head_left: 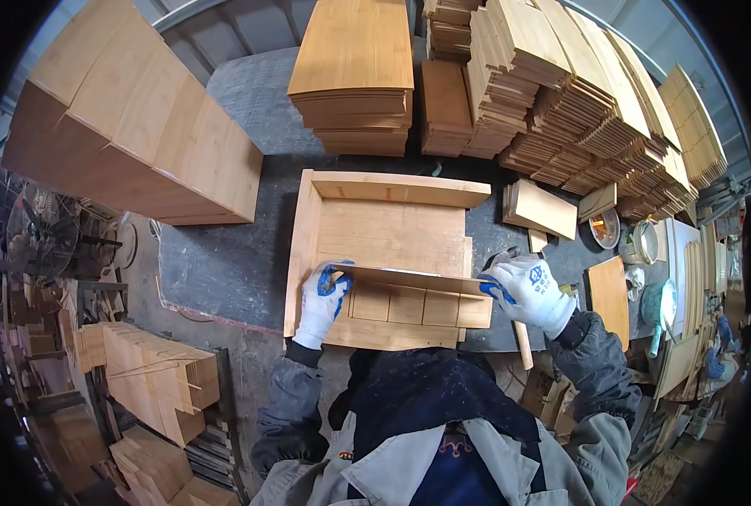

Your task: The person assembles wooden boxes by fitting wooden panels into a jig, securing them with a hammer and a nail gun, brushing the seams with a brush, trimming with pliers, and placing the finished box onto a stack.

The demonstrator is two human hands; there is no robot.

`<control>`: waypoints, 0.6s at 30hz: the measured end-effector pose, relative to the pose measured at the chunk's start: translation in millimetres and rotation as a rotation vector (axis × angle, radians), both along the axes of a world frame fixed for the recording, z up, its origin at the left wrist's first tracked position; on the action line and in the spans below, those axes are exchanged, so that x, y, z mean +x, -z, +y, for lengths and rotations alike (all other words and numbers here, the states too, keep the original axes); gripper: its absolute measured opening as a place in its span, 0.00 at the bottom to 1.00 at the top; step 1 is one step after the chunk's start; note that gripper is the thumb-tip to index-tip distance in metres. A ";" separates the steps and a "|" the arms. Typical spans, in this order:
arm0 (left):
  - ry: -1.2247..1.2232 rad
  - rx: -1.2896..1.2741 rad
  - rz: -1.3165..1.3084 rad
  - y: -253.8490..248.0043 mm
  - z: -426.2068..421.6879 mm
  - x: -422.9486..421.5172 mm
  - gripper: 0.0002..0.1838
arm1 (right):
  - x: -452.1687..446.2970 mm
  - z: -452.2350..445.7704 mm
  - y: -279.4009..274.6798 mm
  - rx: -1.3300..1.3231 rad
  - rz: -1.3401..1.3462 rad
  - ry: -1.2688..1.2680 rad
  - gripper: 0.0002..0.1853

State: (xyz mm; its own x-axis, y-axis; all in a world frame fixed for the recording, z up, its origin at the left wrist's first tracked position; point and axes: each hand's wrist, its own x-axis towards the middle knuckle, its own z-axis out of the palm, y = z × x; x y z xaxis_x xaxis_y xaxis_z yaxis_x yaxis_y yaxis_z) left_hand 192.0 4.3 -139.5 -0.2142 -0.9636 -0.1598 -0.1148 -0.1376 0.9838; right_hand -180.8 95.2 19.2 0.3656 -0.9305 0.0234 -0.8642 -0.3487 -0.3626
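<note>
A thin wooden board (413, 279) stands on edge across a shallow wooden case (384, 228) on the table. My left hand (323, 297), in a white and blue glove, closes on the board's left end, beside the case's side wall. At the other end, my gloved right hand (531, 291) pinches the board with its fingers. Below the right hand a light wooden handle (522, 344) sticks out past the table edge; I cannot tell whether that hand touches it. Small wooden panels (405, 305) form a row along the near side of the case.
Stacked boards (354, 51) stand behind the case, with more piles (561, 93) at the back right. A tall wooden block stack (148, 126) leans at left. Right of the case are small wood pieces (540, 209), a metal bowl (603, 229), a pot (643, 243) and a green dipper (658, 305).
</note>
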 end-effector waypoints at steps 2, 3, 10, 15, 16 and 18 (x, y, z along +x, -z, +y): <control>0.005 -0.033 -0.053 2.7 -0.6 0.7 0.11 | -0.8 -0.3 2.0 0.001 0.005 -0.005 0.11; 0.017 -0.145 -0.109 8.1 -2.6 1.5 0.10 | -1.6 0.6 2.9 0.000 0.012 -0.008 0.11; 0.020 -0.362 -0.207 36.0 -3.7 8.7 0.10 | 3.7 6.8 -0.7 -0.023 0.033 -0.069 0.15; -0.037 -0.229 -0.056 31.4 -1.8 8.8 0.10 | 24.5 5.4 -22.1 0.022 0.128 -0.057 0.14; -0.066 -0.173 0.021 29.7 -1.6 8.0 0.10 | 26.2 4.9 -24.1 0.032 0.144 -0.050 0.13; -0.096 -0.115 0.100 26.5 -1.5 7.2 0.11 | 26.3 4.5 -25.7 0.029 0.135 -0.047 0.13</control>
State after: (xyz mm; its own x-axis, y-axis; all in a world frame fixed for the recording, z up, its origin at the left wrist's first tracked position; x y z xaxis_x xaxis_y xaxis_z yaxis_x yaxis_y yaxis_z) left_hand 199.2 2.8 -166.0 -0.1292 -0.9912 -0.0299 -0.0072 -0.0292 0.9995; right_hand -154.5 99.7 44.8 0.4071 -0.9117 -0.0561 -0.8888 -0.3812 -0.2544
